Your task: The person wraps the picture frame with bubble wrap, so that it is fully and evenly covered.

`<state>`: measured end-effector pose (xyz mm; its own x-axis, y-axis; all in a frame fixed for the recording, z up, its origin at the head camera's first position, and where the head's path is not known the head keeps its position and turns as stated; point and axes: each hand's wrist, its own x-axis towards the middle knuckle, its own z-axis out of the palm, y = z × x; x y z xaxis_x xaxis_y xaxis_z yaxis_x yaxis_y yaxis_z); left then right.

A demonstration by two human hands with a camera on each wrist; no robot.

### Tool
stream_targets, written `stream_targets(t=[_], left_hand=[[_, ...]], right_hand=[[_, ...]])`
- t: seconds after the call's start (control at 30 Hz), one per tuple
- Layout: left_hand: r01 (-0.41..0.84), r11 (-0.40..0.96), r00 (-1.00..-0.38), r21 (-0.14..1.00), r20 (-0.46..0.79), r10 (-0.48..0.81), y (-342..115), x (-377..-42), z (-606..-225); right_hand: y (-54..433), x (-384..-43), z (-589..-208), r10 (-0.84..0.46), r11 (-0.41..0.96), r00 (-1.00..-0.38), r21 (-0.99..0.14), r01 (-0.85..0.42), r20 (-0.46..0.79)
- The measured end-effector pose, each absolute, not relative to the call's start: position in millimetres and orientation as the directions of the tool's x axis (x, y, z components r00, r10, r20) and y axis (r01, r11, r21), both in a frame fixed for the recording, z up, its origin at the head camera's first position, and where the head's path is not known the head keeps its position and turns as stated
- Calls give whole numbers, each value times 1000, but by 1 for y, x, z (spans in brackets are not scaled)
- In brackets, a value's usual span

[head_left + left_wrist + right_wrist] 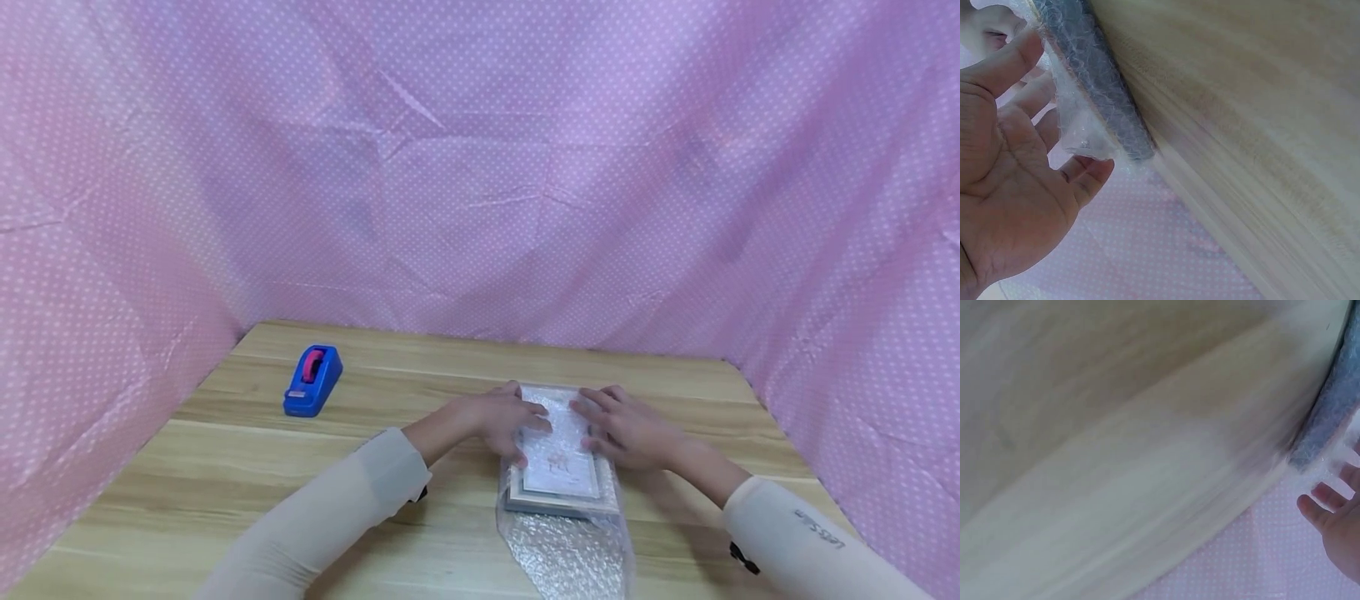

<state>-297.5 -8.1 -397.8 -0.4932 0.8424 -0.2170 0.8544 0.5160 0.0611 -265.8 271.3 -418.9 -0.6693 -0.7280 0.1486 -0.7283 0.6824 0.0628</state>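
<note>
A flat picture frame (561, 482) with a white face and small reddish marks lies under clear bubble wrap (573, 550), which stretches past its near edge. My left hand (510, 423) rests on the wrap at the left side, fingers spread over the top. From the right, my right hand (632, 429) touches the wrap with its fingers spread, across from the left. In the left wrist view, the frame's dark side (1094, 75) shows through the wrap beside the left fingers. The right wrist view has the right hand (1341, 531) at the wrapped frame's corner (1310, 447).
A blue tape dispenser (315, 382) with a pink roll stands at the left on the wood-grain table (420, 367). A pink polka-dot cloth (480, 208) hangs behind the table and along both sides. The loose wrap runs toward the near edge of the head view.
</note>
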Motion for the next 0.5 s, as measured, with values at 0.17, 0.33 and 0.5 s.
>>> stream_targets(t=[0.17,0.33,0.5], left_hand=[[831,549,-520,84,-229,823,-7,-296,-399],[815,567,-532,123,-229,815,-5,-294,-400],[818,564,-527,115,-245,814,-2,-294,-397]], right_hand=[[274,-265,-416,-769,639,-626,124,-759,132],[279,-262,-420,-772,635,-624,116,-764,118],[282,-261,-422,-768,640,-630,91,-763,118]])
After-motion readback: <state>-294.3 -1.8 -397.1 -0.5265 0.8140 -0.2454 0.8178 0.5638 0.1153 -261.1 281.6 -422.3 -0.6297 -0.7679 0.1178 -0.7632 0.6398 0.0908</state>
